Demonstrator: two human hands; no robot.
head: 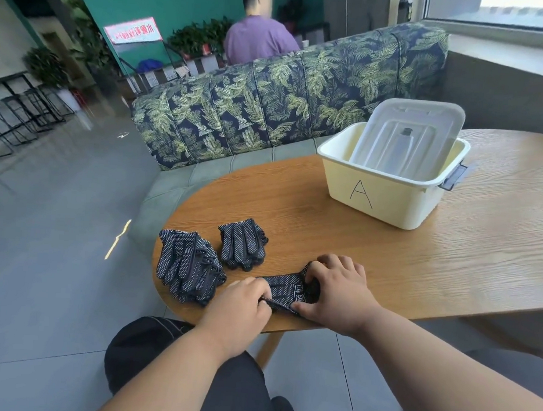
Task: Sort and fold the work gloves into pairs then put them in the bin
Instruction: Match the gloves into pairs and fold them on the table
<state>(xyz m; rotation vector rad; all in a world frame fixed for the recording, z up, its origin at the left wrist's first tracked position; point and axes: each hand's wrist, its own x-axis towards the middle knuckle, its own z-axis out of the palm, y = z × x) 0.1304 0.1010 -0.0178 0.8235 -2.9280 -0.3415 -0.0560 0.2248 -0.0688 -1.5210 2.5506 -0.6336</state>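
Dark blue work gloves with white dots lie near the front left edge of the wooden table (387,260). A loose pile of gloves (187,263) sits at the far left. A smaller stacked set of gloves (242,245) lies just right of it. Between my hands a flattened glove (285,290) lies on the table. My left hand (242,305) pinches its near left edge. My right hand (338,289) holds its right end, fingers curled over it and thumb pressing the near edge. The cream bin (388,199) marked "A" stands farther back right, with its lid (408,137) propped inside.
A leaf-patterned sofa (287,88) runs behind the table, and a person in a purple shirt (258,42) sits beyond it. A window ledge (511,61) is at the right. Grey floor spreads to the left. My dark-trousered knees are under the table's front edge.
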